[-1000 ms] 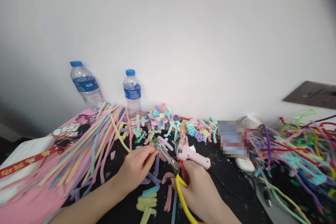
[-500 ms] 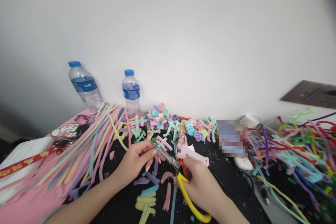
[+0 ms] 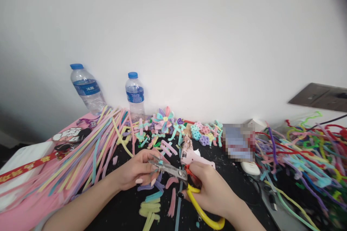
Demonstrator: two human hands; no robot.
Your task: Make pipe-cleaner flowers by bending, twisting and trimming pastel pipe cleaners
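My right hand (image 3: 208,187) is closed around the scissors (image 3: 204,213), which have yellow and red handles. Their blades point left and look slightly parted at my left hand's fingertips. My left hand (image 3: 137,169) pinches a small light-blue fuzzy piece (image 3: 160,162) between the blades; its far end is hidden by the fingers. Just below lie short purple, blue and yellow-green pieces (image 3: 149,207) on the black table surface. A pink glue gun (image 3: 193,156) rests beyond my right hand.
Long pastel fuzzy stems (image 3: 89,151) spread over the left side. Two water bottles (image 3: 135,94) stand by the wall. Finished flower shapes (image 3: 204,139) lie along the back. Tangled colourful stems (image 3: 306,162), a white case (image 3: 250,168) and a grey laptop-like slab (image 3: 282,209) are right.
The scissors and my right hand have shifted slightly right and down, the blades turning flatter. My left hand has moved a little down and left, its lower fingers now more spread.
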